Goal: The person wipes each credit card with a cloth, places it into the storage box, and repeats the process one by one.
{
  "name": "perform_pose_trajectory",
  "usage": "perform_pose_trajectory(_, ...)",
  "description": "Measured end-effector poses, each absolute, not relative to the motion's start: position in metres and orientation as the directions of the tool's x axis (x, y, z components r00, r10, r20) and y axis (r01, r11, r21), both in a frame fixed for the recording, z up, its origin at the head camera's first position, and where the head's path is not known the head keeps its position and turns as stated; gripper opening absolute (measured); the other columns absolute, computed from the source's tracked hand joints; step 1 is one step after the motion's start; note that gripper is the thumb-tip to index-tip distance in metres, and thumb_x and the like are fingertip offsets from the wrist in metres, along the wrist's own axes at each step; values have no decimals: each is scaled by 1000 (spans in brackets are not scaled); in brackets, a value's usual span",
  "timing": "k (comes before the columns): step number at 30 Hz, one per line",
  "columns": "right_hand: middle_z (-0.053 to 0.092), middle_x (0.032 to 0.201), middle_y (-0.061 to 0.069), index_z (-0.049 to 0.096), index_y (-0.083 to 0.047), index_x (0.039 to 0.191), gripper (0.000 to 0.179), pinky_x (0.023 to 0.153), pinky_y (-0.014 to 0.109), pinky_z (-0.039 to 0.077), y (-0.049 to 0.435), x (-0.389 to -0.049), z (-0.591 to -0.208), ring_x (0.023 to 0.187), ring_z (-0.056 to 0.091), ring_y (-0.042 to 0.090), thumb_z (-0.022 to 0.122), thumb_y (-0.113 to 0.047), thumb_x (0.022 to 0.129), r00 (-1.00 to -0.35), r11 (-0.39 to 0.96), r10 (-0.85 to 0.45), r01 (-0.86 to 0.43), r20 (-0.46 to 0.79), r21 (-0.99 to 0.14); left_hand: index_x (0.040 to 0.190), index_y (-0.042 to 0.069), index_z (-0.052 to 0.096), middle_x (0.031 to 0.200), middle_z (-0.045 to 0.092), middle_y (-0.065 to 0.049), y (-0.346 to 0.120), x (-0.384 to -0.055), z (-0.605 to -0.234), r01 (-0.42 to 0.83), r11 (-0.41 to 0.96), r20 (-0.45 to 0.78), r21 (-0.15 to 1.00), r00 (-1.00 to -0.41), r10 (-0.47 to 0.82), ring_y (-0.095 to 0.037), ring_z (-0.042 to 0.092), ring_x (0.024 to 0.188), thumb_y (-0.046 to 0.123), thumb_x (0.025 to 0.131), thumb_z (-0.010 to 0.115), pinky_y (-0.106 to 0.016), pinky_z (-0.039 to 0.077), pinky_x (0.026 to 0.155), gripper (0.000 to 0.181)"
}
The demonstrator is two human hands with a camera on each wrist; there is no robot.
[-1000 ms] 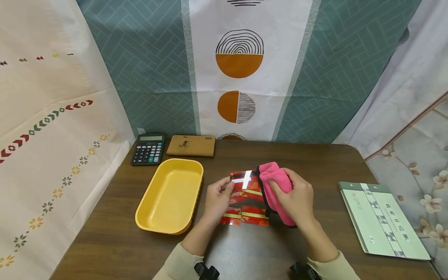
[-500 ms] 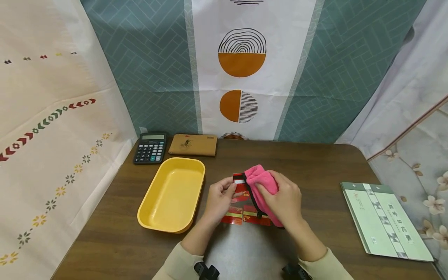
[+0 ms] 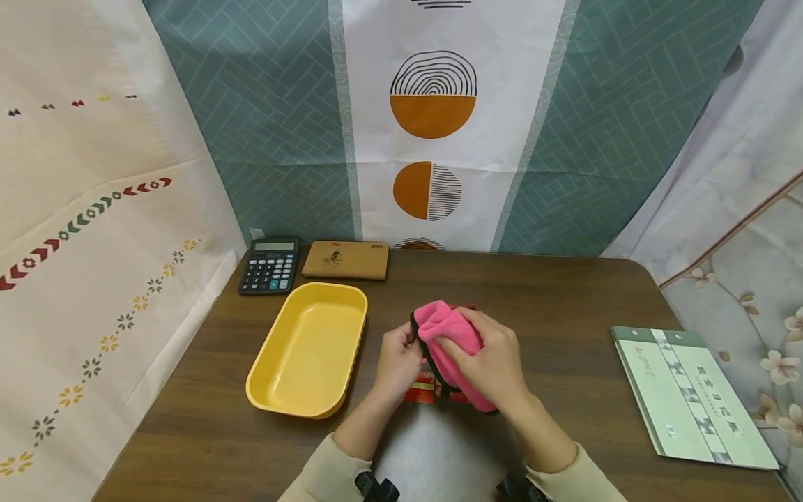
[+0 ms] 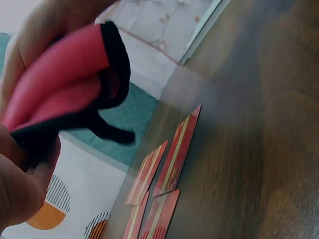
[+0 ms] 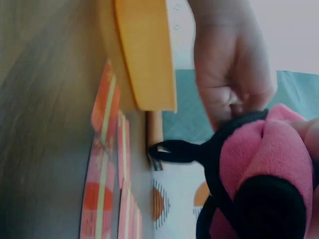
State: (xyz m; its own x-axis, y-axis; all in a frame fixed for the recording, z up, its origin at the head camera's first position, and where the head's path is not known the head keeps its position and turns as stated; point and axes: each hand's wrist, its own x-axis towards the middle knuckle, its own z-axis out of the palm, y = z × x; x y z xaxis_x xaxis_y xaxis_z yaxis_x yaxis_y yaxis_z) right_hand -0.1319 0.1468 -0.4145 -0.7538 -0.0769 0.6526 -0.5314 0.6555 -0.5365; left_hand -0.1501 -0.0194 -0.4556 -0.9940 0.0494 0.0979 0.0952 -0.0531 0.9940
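Observation:
My right hand [image 3: 492,362] grips a bunched pink cloth [image 3: 448,331] with black edging; its black loop [image 5: 174,151] dangles in the right wrist view. At the cloth's left edge, my left hand [image 3: 399,359] pinches a shiny red card [image 3: 465,306]. The cloth covers nearly all of this card, leaving only a thin red strip showing behind it. The fingers of the left hand [image 5: 234,69] lie curled against the black edging. Beneath both hands, several red cards with yellow stripes [image 3: 419,390] lie on the table, clearer in the left wrist view as red cards [image 4: 175,157].
A yellow plastic tray [image 3: 251,380] stands left of the hands. Behind it are a black calculator [image 3: 270,267] and a tan notebook [image 3: 346,261]. A pale green book [image 3: 693,397] lies at the right of the brown table [image 3: 564,300].
My right hand has moved the pink cloth leftward across the card up to my left fingers. The card's glossy black-and-white striped face, visible earlier, is now covered.

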Motion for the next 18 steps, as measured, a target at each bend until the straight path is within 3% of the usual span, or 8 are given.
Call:
perform_pose_trajectory(3, 73, 93, 6, 73, -8, 110, 47, 54, 35, 53, 140, -131, -418, 70, 65, 19, 93, -29, 73, -744, 729, -74, -495, 663, -474, 112, -12, 69, 97, 73, -22, -17, -146, -454, 137, -54, 141, 989, -987, 80, -12, 67, 76, -11, 94, 46, -22, 59, 68, 29)
perform_pose_trajectory(6, 73, 91, 8, 72, -7, 109, 48, 53, 38, 53, 144, -131, -420, 66, 65, 23, 93, -28, 72, -735, 772, -42, -453, 676, -445, 121, -13, 65, 107, 71, -26, -20, -145, -451, 127, -105, 138, 986, -985, 106, -24, 73, 87, -9, 100, 47, -32, 62, 77, 28)
perform_pose_trajectory(10, 74, 92, 14, 71, -3, 111, 50, 55, 41, 55, 161, -134, -422, 67, 66, 28, 93, -26, 72, -735, 793, 9, -408, 678, -453, 122, -12, 64, 107, 70, -27, -27, -146, -447, 95, -122, 105, 988, -991, 80, -40, 73, 88, -2, 102, 53, -38, 63, 76, 24)
perform_pose_trajectory(18, 73, 94, 20, 70, 0, 111, 52, 59, 51, 57, 193, -142, -425, 71, 67, 35, 93, -25, 72, -727, 823, 77, -340, 682, -455, 126, -10, 64, 111, 70, -24, -41, -147, -435, 53, -88, 48, 995, -997, -55, -38, 74, 86, 1, 102, 57, -44, 61, 81, 27)
